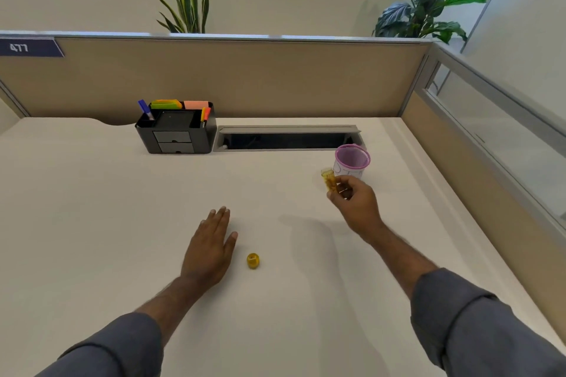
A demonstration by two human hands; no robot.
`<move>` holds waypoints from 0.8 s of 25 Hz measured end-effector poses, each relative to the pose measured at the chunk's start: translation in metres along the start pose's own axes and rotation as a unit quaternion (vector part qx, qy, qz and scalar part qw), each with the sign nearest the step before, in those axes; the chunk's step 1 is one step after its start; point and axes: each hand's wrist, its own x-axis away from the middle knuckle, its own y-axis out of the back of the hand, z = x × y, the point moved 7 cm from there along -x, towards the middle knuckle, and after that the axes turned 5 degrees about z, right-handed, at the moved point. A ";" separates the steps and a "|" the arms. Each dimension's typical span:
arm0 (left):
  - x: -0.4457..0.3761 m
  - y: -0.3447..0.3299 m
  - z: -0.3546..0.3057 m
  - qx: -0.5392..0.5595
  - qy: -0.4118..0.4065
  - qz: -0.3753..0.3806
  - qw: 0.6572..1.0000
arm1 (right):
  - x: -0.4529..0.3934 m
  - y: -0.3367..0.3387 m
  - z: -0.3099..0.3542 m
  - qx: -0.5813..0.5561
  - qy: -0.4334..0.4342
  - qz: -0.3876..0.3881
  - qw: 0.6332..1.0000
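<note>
The right hand (352, 200) is pinching a yellow tube (328, 179) just beside the pink mesh cup (352, 159) by the desk's (92, 193) far right edge, probably needing a lift over its rim next, while the left hand (211, 249) is lying flat, fingers together

Organizer (176, 131) left of cable slot (284, 141), mesh cup (352, 160) at its right end, vial (328, 178) before cup, cap (253, 261) nearer.

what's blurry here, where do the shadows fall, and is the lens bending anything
Head view: the right hand and the yellow object it grips are motion-smeared, while the left hand, flat on the desk, is sharper; a soft shadow lies on the desk left of the right arm; the wide lens slightly bows the partition.
</note>
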 end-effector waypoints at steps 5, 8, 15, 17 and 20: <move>-0.005 -0.024 0.007 -0.023 0.018 0.030 0.999 | -0.046 0.059 -0.013 0.090 0.018 -0.041 0.995; -0.007 -0.031 0.005 -0.028 0.019 0.035 0.999 | -0.071 0.080 -0.019 0.167 0.021 -0.057 0.984; -0.009 -0.032 0.005 -0.046 0.021 0.037 0.998 | -0.101 0.071 -0.033 0.276 -0.027 -0.037 0.960; -0.009 -0.033 0.005 -0.048 0.018 0.044 0.998 | -0.101 0.072 -0.031 0.296 -0.037 -0.039 0.954; -0.008 -0.036 0.004 -0.056 0.013 0.050 0.997 | -0.101 0.075 -0.022 0.345 -0.030 -0.040 0.937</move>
